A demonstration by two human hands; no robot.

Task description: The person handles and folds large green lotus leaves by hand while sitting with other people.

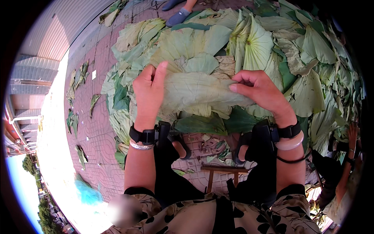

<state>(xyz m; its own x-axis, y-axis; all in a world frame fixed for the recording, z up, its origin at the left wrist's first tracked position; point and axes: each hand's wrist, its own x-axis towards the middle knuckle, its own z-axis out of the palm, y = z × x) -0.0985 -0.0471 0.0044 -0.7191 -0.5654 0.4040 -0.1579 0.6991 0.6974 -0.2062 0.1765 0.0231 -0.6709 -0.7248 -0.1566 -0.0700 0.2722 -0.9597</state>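
Note:
A pale green, wilted lotus leaf (201, 90) stretches between my two hands in the middle of the view. My left hand (150, 87) pinches its left edge, thumb pointing up. At its upper right edge, my right hand (257, 87) grips it between thumb and fingers. Beneath and beyond lies a broad heap of large lotus leaves (195, 41), some pale, some dark green, some dry and brown. Two dark green leaves (201, 124) lie at the near edge of the heap, just below the held one. Upright folded leaves (257, 44) with radiating veins stand beyond my right hand.
Reddish patterned paving (108, 146) with scattered leaf scraps (81, 156) lies at the left. A wooden stool (222, 169) is between my legs. Someone's grey shoe (177, 17) touches the heap's far edge. Another person's arm (344, 172) reaches in at the lower right. Blue netting (87, 191) lies lower left.

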